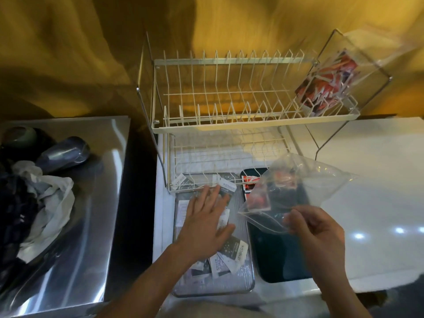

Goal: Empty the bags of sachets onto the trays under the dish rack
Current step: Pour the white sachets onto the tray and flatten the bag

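Head view: right hand (314, 228) pinches the clear bag (296, 187), mouth tilted down-left over the dark tray (275, 260); left hand (204, 219) lies flat, holding nothing, on the silver tray's (241, 290) sachets (231, 251).

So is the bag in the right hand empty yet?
No, the bag pinched by the right hand over the dark tray holds red sachets.

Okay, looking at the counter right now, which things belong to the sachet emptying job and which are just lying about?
Part of the job:
- clear bag, pinched by the right hand
- dark tray
- clear tray with grey sachets, under the left hand
- dish rack
- second bag of red sachets on the rack's top tier

Just lying about:
- steel sink
- crumpled cloth
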`<state>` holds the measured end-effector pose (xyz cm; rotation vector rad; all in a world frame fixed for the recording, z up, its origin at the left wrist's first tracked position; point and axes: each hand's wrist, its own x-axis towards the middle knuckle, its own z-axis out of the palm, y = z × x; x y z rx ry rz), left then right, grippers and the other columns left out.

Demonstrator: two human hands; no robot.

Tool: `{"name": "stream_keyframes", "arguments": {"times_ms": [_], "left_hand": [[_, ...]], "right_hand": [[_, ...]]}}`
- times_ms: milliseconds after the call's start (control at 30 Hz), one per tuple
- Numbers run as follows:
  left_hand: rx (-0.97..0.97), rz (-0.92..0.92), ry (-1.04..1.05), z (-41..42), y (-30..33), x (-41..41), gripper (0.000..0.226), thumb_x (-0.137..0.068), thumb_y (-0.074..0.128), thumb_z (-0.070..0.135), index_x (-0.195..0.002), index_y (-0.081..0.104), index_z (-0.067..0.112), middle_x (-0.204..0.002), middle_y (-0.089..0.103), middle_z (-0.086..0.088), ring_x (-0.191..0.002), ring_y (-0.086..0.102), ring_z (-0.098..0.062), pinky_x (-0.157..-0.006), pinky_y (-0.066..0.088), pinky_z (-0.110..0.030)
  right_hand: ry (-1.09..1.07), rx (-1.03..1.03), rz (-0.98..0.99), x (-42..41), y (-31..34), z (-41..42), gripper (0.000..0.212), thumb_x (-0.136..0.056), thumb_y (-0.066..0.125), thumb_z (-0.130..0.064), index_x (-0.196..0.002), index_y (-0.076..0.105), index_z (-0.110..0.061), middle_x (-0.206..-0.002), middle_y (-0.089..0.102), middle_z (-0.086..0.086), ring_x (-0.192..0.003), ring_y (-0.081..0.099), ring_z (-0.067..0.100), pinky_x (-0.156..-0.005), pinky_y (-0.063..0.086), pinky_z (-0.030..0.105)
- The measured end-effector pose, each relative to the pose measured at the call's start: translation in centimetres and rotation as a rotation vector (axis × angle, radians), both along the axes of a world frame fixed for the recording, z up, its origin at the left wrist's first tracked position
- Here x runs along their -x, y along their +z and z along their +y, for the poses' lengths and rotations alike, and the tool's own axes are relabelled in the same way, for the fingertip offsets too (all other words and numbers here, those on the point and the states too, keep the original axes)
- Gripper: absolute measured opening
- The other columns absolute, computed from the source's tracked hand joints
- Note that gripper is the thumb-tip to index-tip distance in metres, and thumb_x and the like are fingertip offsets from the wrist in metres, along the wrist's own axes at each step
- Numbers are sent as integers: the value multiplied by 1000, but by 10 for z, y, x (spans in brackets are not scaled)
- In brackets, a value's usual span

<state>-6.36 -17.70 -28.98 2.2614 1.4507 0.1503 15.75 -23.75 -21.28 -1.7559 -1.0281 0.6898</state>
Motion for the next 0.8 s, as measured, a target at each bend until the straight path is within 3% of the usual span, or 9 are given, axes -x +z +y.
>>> {"name": "stream_keyframes", "arguments": {"times_ms": [100, 200, 333, 467, 567, 667, 800], "left_hand": [[19, 70, -79, -6, -6, -3, 69, -95, 25, 61, -155, 5, 34, -166, -9, 7, -151, -18, -17, -123, -9, -48], [5, 94, -102, -8, -9, -2, 67, -95, 25, 60, -155, 9, 34, -167, -1, 8, -153, -13, -17, -123, -4, -51], [7, 33, -100, -5, -4, 1, 65, -95, 25, 60, -154, 19, 33, -166, 7, 8, -153, -6, -15, -124, -2, -48], [43, -285, 17, -9, 11, 4, 52, -97, 40, 52, -145, 39, 31, -155, 29, 21, -147, 14, 2, -123, 11, -29], [188, -590, 152, -15, 37, 5, 37, -94, 52, 48, -131, 49, 43, -130, 40, 43, -124, 34, 26, -100, 26, 1], [303, -751, 196, -16, 55, 2, 34, -88, 59, 50, -122, 57, 45, -119, 64, 30, -114, 56, 13, -94, 42, -6], [271, -886, 279, -16, 64, -3, 12, -91, 68, 22, -101, 69, 29, -88, 75, 17, -81, 70, 0, -73, 54, -15]], "right_hand": [[-7, 4, 12, -2, -1, -3, 16, -84, 68, 0, -77, 71, -14, -75, 73, 3, -67, 69, 24, -61, 56, 18], [5, 14, 27, 0, 2, -5, 12, -84, 67, 3, -78, 70, -7, -75, 72, -3, -59, 67, 6, -55, 51, 6], [23, 28, 32, 2, 4, -4, 11, -84, 68, 3, -78, 70, -7, -74, 72, -2, -54, 63, -1, -53, 49, 4], [42, 26, 43, 5, 9, 0, 10, -84, 68, 2, -78, 70, -6, -73, 72, 0, -53, 63, 2, -53, 49, 6], [87, 15, 44, 10, 12, 2, 14, -85, 67, 1, -77, 70, -10, -74, 74, 2, -59, 68, 14, -56, 53, 12], [147, -4, 87, 19, 19, 5, 15, -86, 65, 4, -77, 70, -7, -73, 75, 4, -61, 71, 18, -58, 55, 15], [225, -14, 133, 27, 29, 10, 14, -86, 63, 5, -81, 71, -5, -66, 76, -8, -56, 70, 3, -54, 53, 9]]}}
